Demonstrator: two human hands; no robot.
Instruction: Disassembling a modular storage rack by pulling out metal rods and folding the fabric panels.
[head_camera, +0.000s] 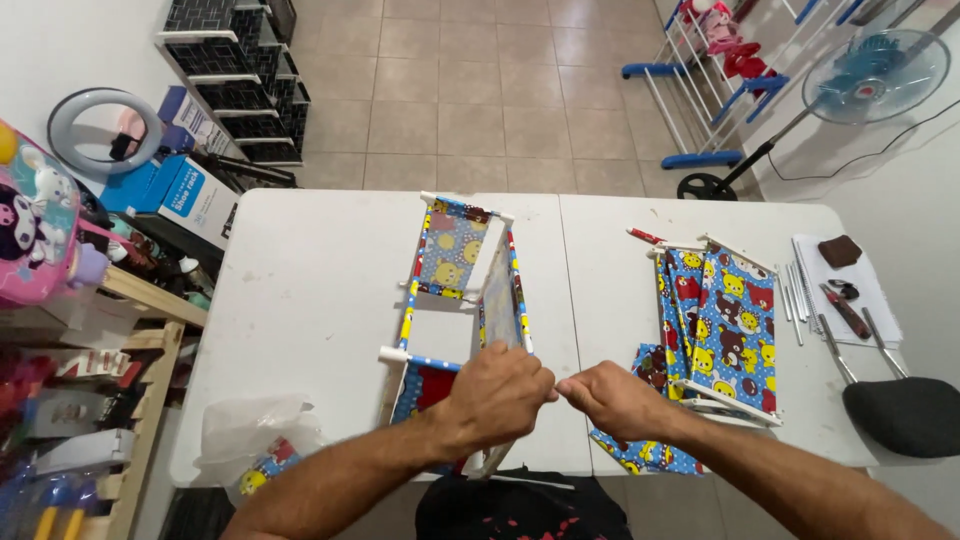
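— Where do the hands sit just now?

— Both meet at the near edge of the white bench (310, 300). The left hand (497, 392) is curled over the near end of the fabric rack (462, 290), a frame of white tubes with cartoon-print cloth panels that lies flat, running away from the person. The fingers are closed around the frame's tube there, it seems, though the back of the hand hides the exact grip.

— And the right hand?

— The right hand (620, 398) comes in from the other side, its fingers pinched together on something small and pale at the point where the two hands touch. I cannot tell what the piece is. Holding the frame down with one hand looks like a way to steady it while the other works at the joint.

— What lies around?

— To the right, well apart from the frame, a stack of printed fabric panels (725, 330) with white tubes. Beyond it, loose metal rods (795, 300) and a dark pouch (839, 250) on a white sheet. A black padded seat (905, 412) overlaps the bench's right corner.

— Anything in the way?

— A crumpled plastic bag (250, 435) sits at the near left corner, close to the left forearm. Off the bench, a standing fan (875, 75), a ring light (105, 130) and a wooden shelf (150, 330) crowd the sides.
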